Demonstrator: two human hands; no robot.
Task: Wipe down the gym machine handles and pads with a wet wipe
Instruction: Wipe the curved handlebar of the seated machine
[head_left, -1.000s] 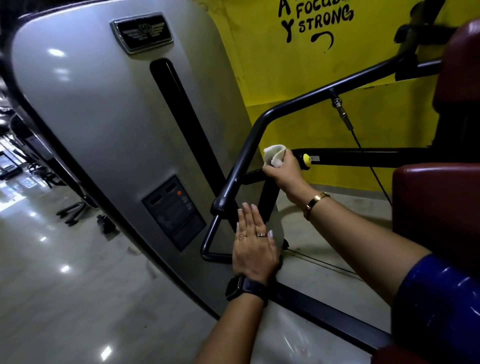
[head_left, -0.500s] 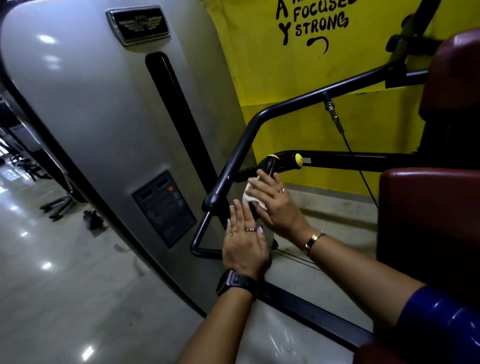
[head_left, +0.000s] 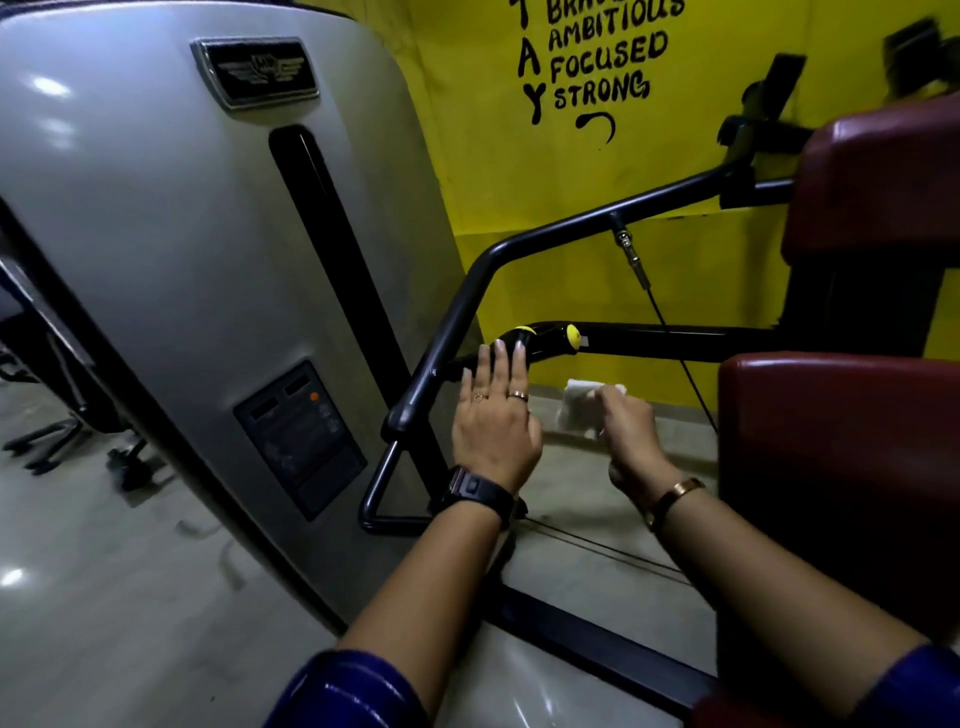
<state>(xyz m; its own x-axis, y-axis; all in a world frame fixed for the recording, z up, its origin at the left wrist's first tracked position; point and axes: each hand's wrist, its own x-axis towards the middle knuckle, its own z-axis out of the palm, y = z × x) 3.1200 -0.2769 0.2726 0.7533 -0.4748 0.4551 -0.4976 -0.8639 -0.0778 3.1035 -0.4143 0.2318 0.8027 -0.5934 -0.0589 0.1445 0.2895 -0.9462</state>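
Observation:
The machine's black handle (head_left: 545, 338) with yellow end caps juts out at centre, joined to a black curved bar (head_left: 467, 291). My left hand (head_left: 493, 421) is flat with straight fingers, its fingertips touching the handle's underside. My right hand (head_left: 631, 436) pinches a white wet wipe (head_left: 579, 410) in the air, to the right of and below the handle, apart from it. Dark red pads (head_left: 841, 457) stand at the right, one above the other.
The grey weight-stack cover (head_left: 182, 260) with a black slot and a label panel fills the left. A yellow wall (head_left: 649, 280) with black lettering stands behind. A cable (head_left: 644, 280) hangs from the upper bar. Glossy floor (head_left: 78, 597) lies at lower left.
My right hand has pulled the wipe off the handle and moved right. My left hand has slid up from the frame to the handle's end.

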